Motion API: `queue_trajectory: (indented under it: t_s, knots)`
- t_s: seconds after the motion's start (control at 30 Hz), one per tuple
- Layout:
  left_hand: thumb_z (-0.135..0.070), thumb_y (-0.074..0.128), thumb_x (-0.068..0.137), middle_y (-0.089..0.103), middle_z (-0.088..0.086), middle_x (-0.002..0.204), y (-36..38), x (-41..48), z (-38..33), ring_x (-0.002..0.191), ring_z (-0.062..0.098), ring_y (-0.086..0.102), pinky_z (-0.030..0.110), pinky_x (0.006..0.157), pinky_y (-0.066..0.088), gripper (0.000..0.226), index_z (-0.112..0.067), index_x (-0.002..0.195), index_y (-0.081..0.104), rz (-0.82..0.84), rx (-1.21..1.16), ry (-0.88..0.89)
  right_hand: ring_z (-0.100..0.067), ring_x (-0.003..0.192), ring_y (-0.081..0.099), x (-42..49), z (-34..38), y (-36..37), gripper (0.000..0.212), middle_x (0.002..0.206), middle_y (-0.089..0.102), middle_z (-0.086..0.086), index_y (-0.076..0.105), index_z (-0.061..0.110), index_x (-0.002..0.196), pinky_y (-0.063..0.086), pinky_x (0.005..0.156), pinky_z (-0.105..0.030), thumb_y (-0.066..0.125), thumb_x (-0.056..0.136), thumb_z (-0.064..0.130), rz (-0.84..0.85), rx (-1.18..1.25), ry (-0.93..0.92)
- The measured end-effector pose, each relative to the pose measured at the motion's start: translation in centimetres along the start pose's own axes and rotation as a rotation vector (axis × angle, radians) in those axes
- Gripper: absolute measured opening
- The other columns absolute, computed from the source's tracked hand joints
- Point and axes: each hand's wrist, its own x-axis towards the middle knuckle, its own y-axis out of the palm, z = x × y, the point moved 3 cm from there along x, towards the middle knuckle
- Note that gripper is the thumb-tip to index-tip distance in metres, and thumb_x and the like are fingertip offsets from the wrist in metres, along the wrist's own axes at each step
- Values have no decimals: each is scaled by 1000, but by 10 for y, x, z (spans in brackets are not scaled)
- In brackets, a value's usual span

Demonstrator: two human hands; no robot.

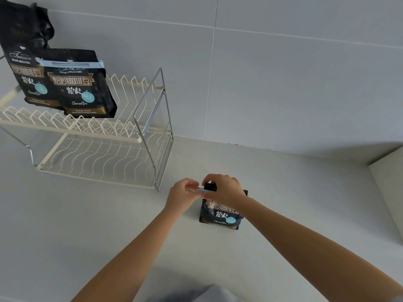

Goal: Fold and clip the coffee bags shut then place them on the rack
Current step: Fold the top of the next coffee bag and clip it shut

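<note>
A black coffee bag [221, 213] stands upright on the white counter, its top folded down. My right hand [224, 187] grips the folded top from above. My left hand [184, 192] pinches the left end of a light blue clip [202, 190] that lies across the fold; most of the clip is hidden under my fingers. On the top tier of the white wire rack [98, 136] at the left stand two more black coffee bags: one [84, 83] shut with a light blue clip [69, 63], and a taller one [21, 51] behind it with a crumpled top.
The rack's chrome end frame [160, 127] rises just left of my hands. A grey tiled wall [283, 73] backs the counter [87, 225]. A raised white ledge [390, 192] borders the counter on the right.
</note>
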Motion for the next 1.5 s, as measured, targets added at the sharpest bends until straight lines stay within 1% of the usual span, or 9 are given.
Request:
queue_trajectory:
  t_s: [0.1, 0.23, 0.37, 0.6, 0.73, 0.9, 1.2, 1.33, 1.5]
  knots:
    - [-23, 73, 76, 71, 7, 102, 11, 4, -7, 99, 23, 65, 37, 94, 49, 27, -16, 101, 67, 119, -84, -59, -16, 94, 63, 1, -2, 3, 43, 99, 71, 8, 49, 34, 114, 32, 97, -36, 63, 77, 49, -26, -31, 13]
    - [-19, 69, 79, 70, 3, 84, 16, 5, -12, 87, 22, 65, 29, 78, 50, 8, -22, 87, 69, 148, -74, -30, -12, 90, 56, 0, -13, -6, 57, 102, 65, 11, 51, 36, 114, 37, 89, -36, 69, 65, 60, 92, -45, 63]
    - [-17, 65, 81, 66, -4, 74, 12, 11, -17, 77, 14, 61, 20, 66, 42, 5, -20, 78, 67, 117, 55, 61, -15, 93, 60, -5, -30, -26, 37, 105, 67, 3, 62, 25, 106, 52, 84, -38, 68, 77, 46, 256, 59, 25]
    - [-33, 58, 82, 69, -7, 90, 19, 10, -45, 85, 13, 61, 32, 80, 44, 13, -24, 87, 65, 131, 577, 301, 0, 66, 51, -22, -62, -52, 8, 79, 65, 9, 72, 21, 86, 38, 60, -20, 66, 82, 26, 88, 92, 21]
    - [-35, 55, 82, 66, 0, 93, 51, 6, -73, 88, 22, 62, 36, 82, 43, 21, -23, 96, 66, 268, 771, 420, -6, 71, 57, -23, -57, -51, 6, 76, 64, 13, 71, 22, 85, 42, 63, -21, 66, 81, 21, 45, 124, 7]
    - [-38, 62, 80, 67, -4, 97, 63, 5, -80, 92, 17, 58, 37, 81, 45, 21, -32, 98, 70, 129, 670, 503, -13, 81, 67, -34, -73, -59, 22, 85, 70, 3, 60, 20, 93, 54, 79, -29, 72, 76, 13, 55, 272, 87]
    - [-33, 64, 81, 69, -10, 85, 65, 7, -74, 82, 13, 62, 37, 82, 43, 7, -26, 79, 67, 14, 515, 413, -10, 80, 67, -36, -75, -63, 17, 87, 73, 1, 72, 16, 89, 51, 77, -21, 75, 74, 10, 78, 260, 61]
    - [-31, 67, 77, 70, -11, 74, 65, 5, -69, 70, 8, 60, 34, 78, 44, 6, -27, 73, 69, -43, 431, 437, -2, 69, 63, -29, -69, -65, 11, 74, 70, 8, 74, 18, 82, 45, 67, -16, 76, 73, 15, 104, 172, 39]
    - [-22, 74, 72, 71, -11, 66, 66, -2, -61, 58, 3, 58, 22, 65, 47, 4, -24, 68, 73, -112, 283, 479, -17, 74, 61, -32, -72, -47, 10, 74, 68, 0, 67, 16, 74, 48, 72, -29, 76, 71, 15, 108, 88, 67]
